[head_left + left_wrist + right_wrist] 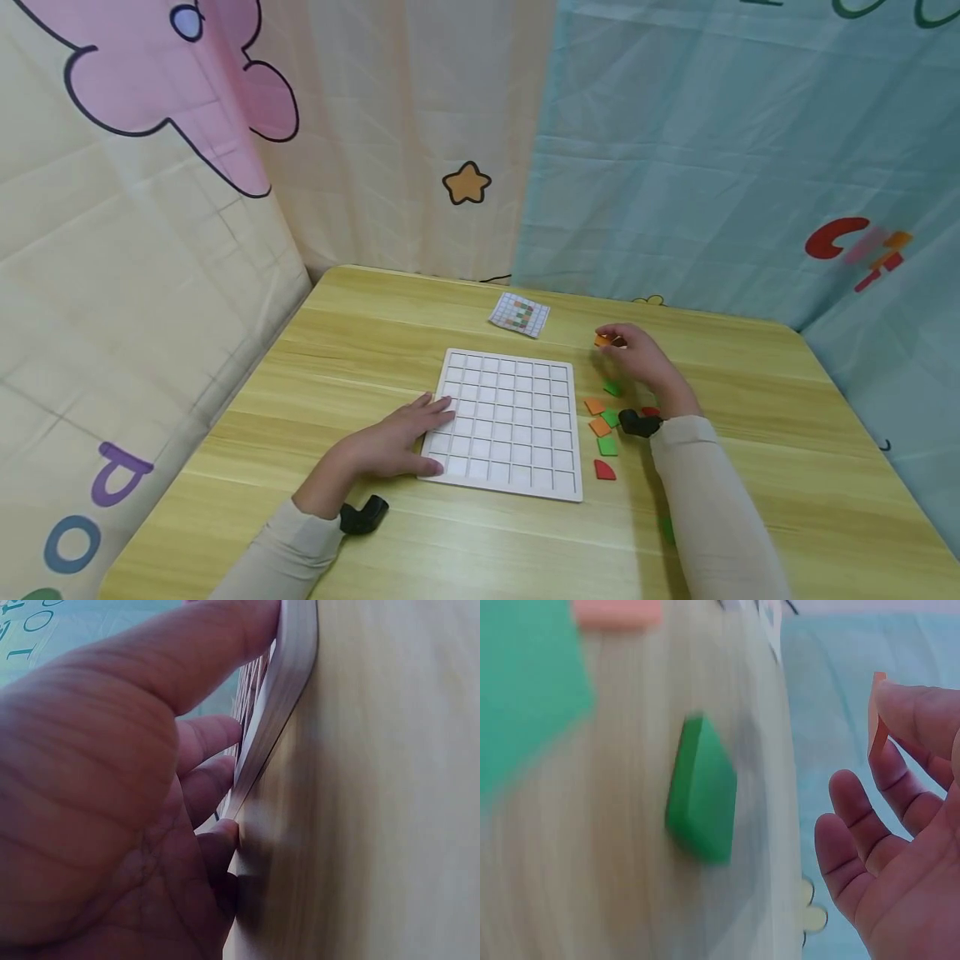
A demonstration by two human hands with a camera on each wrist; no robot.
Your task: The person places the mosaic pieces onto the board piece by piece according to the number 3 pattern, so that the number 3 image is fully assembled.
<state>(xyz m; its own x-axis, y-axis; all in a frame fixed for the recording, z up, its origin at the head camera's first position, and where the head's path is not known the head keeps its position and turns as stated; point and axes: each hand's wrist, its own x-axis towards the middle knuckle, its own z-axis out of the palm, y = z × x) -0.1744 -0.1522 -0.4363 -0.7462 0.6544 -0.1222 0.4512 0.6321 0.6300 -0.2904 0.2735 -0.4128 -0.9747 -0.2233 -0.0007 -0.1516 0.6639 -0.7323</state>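
A white grid board [504, 425] lies flat on the wooden table. On its left edge rests my left hand [393, 437], fingers spread, with fingertips and thumb touching the board's rim. The left wrist view shows the same thumb and fingers along the board's side [289, 682]. Over the table, right of the board, my right hand [637, 354] pinches an orange tile [877, 716] between thumb and finger. Beneath that hand lies a green tile [703, 791]. Several orange, green and red tiles, among them an orange square [600, 427], lie between the board and my right wrist.
A small card with a coloured grid pattern [520, 314] lies behind the board. A red quarter-round tile [604, 470] sits near the board's lower right corner. Another green tile [667, 529] is partly hidden by my right sleeve. Printed curtains [660, 150] hang behind the table.
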